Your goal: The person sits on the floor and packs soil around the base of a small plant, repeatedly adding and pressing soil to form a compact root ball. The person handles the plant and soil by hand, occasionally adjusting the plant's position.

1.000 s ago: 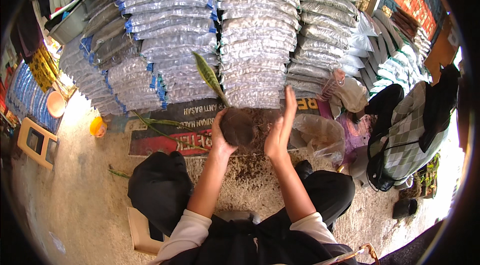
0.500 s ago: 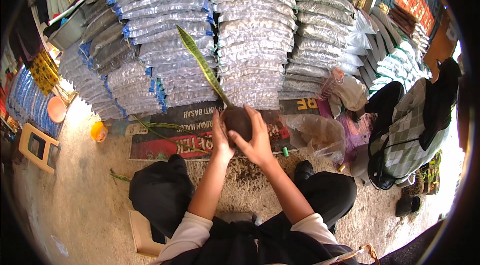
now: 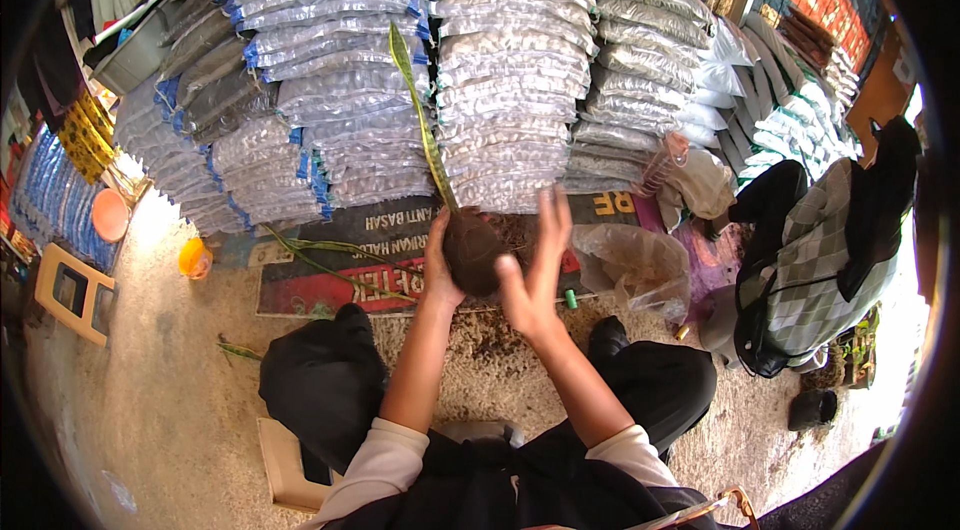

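Note:
A round, dark brown ball of soil or fibre sits in front of me, with one long snake plant leaf standing up from its top, yellow-edged and leaning slightly left. My left hand cups the ball's left side, its fingers curved round it. On the other side my right hand is open, fingers stretched away from me, the thumb at or close to the ball's edge. Loose dark soil lies behind the ball, and crumbs of it are scattered on the floor below my hands.
Loose snake plant leaves lie across a printed banner. To its right is a clear plastic bag beside a small green cylinder. Stacked filled bags form a wall behind. A checked garment, apparently worn by someone, is at right.
The right hand has come off the ball and opened to the right. The ball has turned slightly, and its leaf now stands more upright, its tip further right. The left hand keeps hold.

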Action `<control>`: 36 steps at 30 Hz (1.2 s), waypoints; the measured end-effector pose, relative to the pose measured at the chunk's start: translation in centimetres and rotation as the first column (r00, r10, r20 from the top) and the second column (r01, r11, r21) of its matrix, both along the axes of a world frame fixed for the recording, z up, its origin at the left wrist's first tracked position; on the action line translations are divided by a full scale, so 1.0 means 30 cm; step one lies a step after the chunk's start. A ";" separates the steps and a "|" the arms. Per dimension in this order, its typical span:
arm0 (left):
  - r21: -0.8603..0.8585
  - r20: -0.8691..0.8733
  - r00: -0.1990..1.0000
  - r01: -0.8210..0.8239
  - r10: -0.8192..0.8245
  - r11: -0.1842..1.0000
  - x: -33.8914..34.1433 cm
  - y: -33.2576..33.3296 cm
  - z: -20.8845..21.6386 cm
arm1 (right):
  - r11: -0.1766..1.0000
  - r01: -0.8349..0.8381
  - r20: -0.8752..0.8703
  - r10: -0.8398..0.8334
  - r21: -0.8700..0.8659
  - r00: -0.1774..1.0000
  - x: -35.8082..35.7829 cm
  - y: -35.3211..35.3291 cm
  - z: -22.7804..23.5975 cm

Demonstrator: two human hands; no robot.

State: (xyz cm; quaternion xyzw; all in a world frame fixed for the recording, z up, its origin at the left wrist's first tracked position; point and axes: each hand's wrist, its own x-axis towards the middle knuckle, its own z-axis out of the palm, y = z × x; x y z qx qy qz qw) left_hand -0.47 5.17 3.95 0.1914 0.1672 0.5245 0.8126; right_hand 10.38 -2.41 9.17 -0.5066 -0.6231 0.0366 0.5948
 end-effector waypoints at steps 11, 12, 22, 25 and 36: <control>-0.047 0.034 0.987 0.159 -0.158 0.986 0.081 -0.065 -0.012 | 0.993 0.112 0.270 -0.100 -0.028 0.958 0.015 0.015 -0.001; -0.062 0.029 0.990 0.143 -0.141 0.988 0.074 -0.070 0.005 | 0.995 0.092 0.221 -0.081 -0.043 0.972 0.024 0.012 0.016; -0.008 0.059 0.991 0.119 -0.118 0.993 0.095 -0.102 0.023 | 0.988 0.148 0.376 -0.121 -0.042 0.918 0.007 -0.011 0.028; -0.117 -0.081 0.990 0.105 -0.115 0.988 0.075 -0.086 0.005 | 0.985 0.030 0.121 -0.010 -0.168 0.993 0.033 0.023 -0.028; 0.107 -0.278 0.959 -0.024 0.053 0.994 0.036 -0.064 0.023 | 0.985 -0.104 -0.265 0.064 -0.139 0.962 0.047 0.060 -0.093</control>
